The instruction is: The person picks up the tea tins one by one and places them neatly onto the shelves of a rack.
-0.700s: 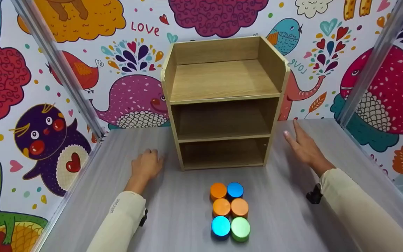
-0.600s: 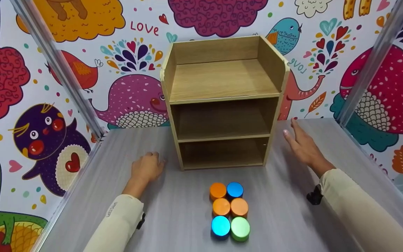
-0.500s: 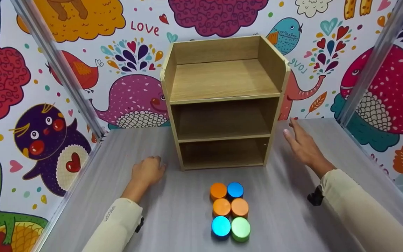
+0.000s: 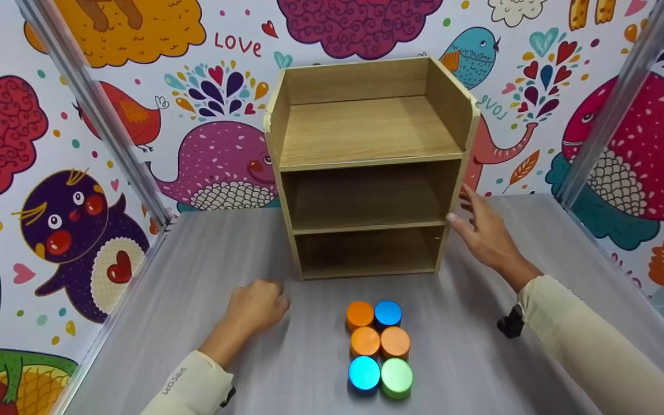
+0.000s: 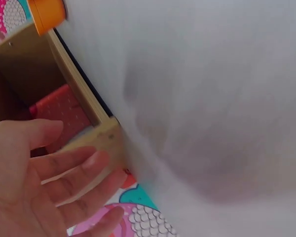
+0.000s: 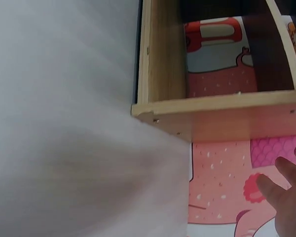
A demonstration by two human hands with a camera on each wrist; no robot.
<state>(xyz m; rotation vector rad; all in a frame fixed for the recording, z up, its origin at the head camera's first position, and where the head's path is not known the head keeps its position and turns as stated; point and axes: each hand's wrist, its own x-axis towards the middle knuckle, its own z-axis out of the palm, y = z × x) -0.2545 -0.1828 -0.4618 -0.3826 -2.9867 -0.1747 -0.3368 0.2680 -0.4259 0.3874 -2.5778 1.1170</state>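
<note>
A small wooden shelf unit (image 4: 366,225) with two open compartments and a walled top stands at the back of the table. In front of it, several round coloured cylinders stand in two columns: orange (image 4: 359,314), dark blue (image 4: 388,313), light blue (image 4: 363,373) and green (image 4: 396,377) among them. My left hand (image 4: 257,308) hovers left of the cylinders, holding nothing; its fingers look loosely bent in the left wrist view. Beside the shelf's right side is my right hand (image 4: 485,233), fingers extended and thumb apart. The right wrist view shows a gap between its fingers and the shelf panel.
The grey table (image 4: 205,248) is bounded by printed cartoon walls (image 4: 222,167) at the back and sides. Metal corner posts (image 4: 107,127) rise at both back corners. An orange cylinder (image 5: 48,14) shows at the left wrist view's upper edge.
My left hand has moved toward the front and right, nearer the cylinders. The right hand has shifted left, closer to the shelf's side. The shelf and cylinders have stayed put.
</note>
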